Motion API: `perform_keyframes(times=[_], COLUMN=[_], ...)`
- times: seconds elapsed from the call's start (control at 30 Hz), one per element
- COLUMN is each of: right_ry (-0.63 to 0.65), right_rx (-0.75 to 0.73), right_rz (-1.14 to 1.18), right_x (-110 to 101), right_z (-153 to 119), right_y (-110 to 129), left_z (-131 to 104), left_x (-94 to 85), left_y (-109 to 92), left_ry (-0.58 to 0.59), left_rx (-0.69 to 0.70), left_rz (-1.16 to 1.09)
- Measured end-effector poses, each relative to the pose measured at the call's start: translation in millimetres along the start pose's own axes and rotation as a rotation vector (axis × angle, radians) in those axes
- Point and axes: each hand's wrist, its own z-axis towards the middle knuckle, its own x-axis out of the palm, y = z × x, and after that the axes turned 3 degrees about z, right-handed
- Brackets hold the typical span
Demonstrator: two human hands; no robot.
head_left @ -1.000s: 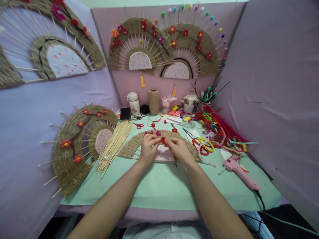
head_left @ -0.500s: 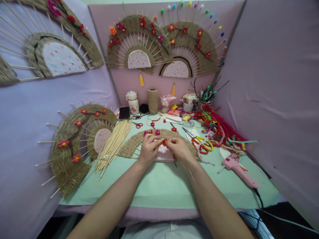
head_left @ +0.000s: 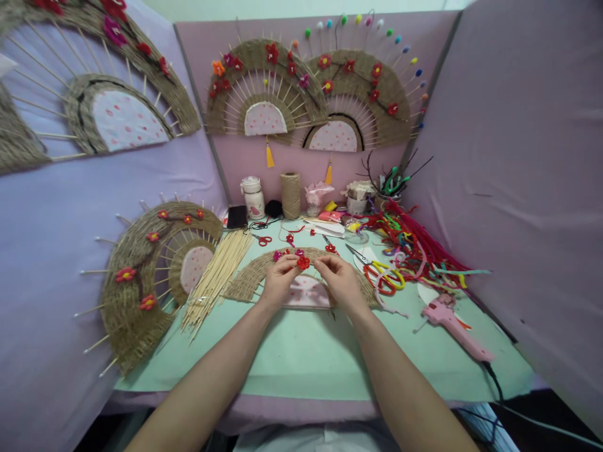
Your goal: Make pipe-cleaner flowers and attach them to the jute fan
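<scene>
My left hand (head_left: 279,280) pinches a small red flower (head_left: 304,263) at its fingertips, just above a woven fan (head_left: 245,276) lying on the table. The flower looks like bent pipe cleaner. A short gap to the right of it, my right hand (head_left: 340,279) has thumb and forefinger pressed together; whether anything is between them is too small to tell. Beneath both hands is the fan's dotted pink half-round centre (head_left: 308,294). Magenta flowers (head_left: 277,255) rest along the fan's upper band, and another red flower (head_left: 331,249) lies by its top edge.
To the left lie thin wooden sticks (head_left: 214,276) and small red scissors (head_left: 264,240). Yellow-and-red-handled scissors (head_left: 389,276), a pink glue gun (head_left: 455,326) and a pile of pipe cleaners (head_left: 419,238) are on the right. A twine spool (head_left: 291,196) and a bottle (head_left: 253,198) stand behind.
My hands have drawn apart slightly. The red flower, between both hands before, is now in my left hand with its petals showing. The camera view has shifted a little.
</scene>
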Motion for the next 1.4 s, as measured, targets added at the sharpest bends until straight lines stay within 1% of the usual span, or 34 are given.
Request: perform_keyframes(times=[0.13, 0.23, 0.33, 0.4, 0.47, 0.6, 0.67, 0.8, 0.9, 0.97, 1.03, 1.1, 1.2, 1.4], right_ry=[-0.032, -0.038, 0.015, 0.072, 0.093, 0.035, 0.015, -0.028, -0.034, 0.002, 0.066, 0.13, 0.181, 0.233], right_rx=[-0.056, -0.069, -0.064, -0.041, -0.011, 0.029, 0.041, 0.118, 0.238, 0.334, 0.417, 0.482, 0.526, 0.492], right_rz=[-0.03, -0.049, -0.048, -0.038, -0.037, -0.028, 0.002, 0.097, 0.286, 0.486, 0.668, 0.776, 0.828, 0.779], right_x=[1, 1, 2, 4, 5, 7, 7, 7, 5, 2, -1, -3, -5, -1], right_z=[0, 1, 1, 1, 0, 0, 0, 0, 2, 4, 6, 8, 8, 4], right_y=[-2, -4, -5, -6, -7, -9, -9, -8, -9, -10, -10, -10, -11, -15], left_z=[-1, -1, -2, -3, -5, -6, -6, -6, -5, -4, -4, -3, -4, -8], left_x=[2.9, 4.4, 4.9, 5.1, 5.5, 6.0, 5.9, 4.9, 2.8, 0.5, -2.0, -4.1, -5.8, -2.7], left_y=[1, 2, 1, -2, -5, -4, -3, -5, -11, -14, -16, -16, -16, -18], left_ry=[0.005, 0.005, 0.03, 0.054, 0.067, 0.071, 0.074, 0.054, 0.043, 0.069, 0.129, 0.181, 0.214, 0.296], left_rx=[-0.052, -0.172, -0.322, -0.375, -0.401, -0.425, -0.413, -0.388, -0.481, -0.557, -0.616, -0.65, -0.67, -0.64], left_rz=[-0.08, -0.185, -0.34, -0.409, -0.433, -0.445, -0.413, -0.34, -0.455, -0.564, -0.655, -0.719, -0.747, -0.686])
